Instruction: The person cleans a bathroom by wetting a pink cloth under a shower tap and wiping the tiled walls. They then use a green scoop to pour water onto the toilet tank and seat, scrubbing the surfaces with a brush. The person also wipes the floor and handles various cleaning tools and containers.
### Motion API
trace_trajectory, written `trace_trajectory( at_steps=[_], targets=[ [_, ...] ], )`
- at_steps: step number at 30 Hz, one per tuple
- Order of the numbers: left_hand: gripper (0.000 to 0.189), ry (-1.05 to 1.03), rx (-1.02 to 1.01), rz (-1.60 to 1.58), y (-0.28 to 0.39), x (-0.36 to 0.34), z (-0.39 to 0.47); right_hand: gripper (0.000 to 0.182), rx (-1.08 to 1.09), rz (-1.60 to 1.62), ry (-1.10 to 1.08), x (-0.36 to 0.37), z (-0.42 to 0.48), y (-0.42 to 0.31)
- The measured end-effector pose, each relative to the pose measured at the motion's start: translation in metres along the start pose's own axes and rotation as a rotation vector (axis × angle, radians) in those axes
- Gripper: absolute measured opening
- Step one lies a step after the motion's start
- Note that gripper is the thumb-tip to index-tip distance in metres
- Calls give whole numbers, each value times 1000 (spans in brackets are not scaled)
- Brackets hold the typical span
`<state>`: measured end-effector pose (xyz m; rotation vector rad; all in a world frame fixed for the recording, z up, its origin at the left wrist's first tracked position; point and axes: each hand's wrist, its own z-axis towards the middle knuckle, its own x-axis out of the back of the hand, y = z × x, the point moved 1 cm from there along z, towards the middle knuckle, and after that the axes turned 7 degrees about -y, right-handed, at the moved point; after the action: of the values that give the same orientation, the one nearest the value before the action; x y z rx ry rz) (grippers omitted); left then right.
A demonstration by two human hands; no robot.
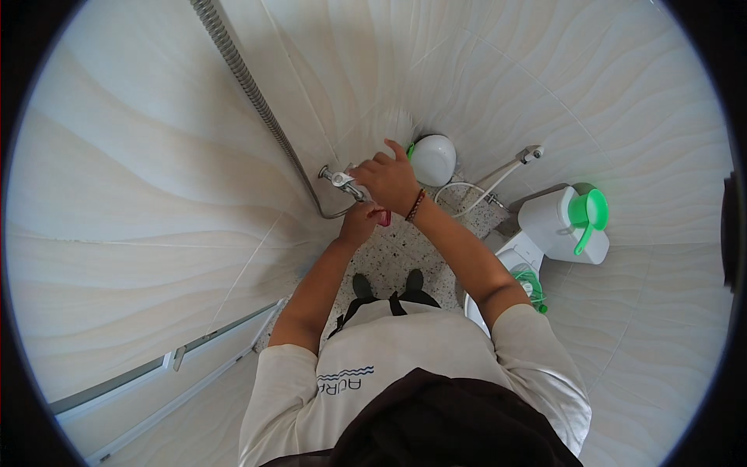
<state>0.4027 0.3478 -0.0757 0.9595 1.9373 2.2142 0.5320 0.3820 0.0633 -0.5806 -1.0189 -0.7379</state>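
Note:
A chrome tap (341, 180) sticks out from the left tiled wall. The fingertips of my right hand (390, 182) meet its handle (351, 168), one finger raised away from the others. Just below the spout, my left hand (360, 223) is closed around a small red object (384, 218). Most of that object is hidden by my fingers, so its kind cannot be told. A metal shower hose (257, 93) hangs down the wall and curves in behind my left hand.
Beyond my right hand a white basin (434, 160) stands in the corner. A bidet sprayer (530, 154) hangs on the right wall. Further right, a green dipper (589, 213) rests on the toilet cistern (545, 225). A green basket (530, 289) sits beside it. Speckled tiles (402, 251) cover the floor.

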Motion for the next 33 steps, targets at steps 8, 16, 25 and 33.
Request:
trace_trajectory(
  at_steps=[8, 16, 25, 33],
  targets=[
    [20, 15, 140, 22, -11, -7, 21, 19, -246, 96, 32, -12, 10, 24],
    [19, -38, 335, -131, -20, -22, 29, 39, -575, 777, 15, -115, -111, 39],
    [12, -250, 335, -366, -38, -17, 40, 17, -540, 648, -241, -100, -107, 39],
    [20, -237, 160, -185, 4, -14, 31, 15, -700, 809, -128, -85, -106, 42]
  ],
)
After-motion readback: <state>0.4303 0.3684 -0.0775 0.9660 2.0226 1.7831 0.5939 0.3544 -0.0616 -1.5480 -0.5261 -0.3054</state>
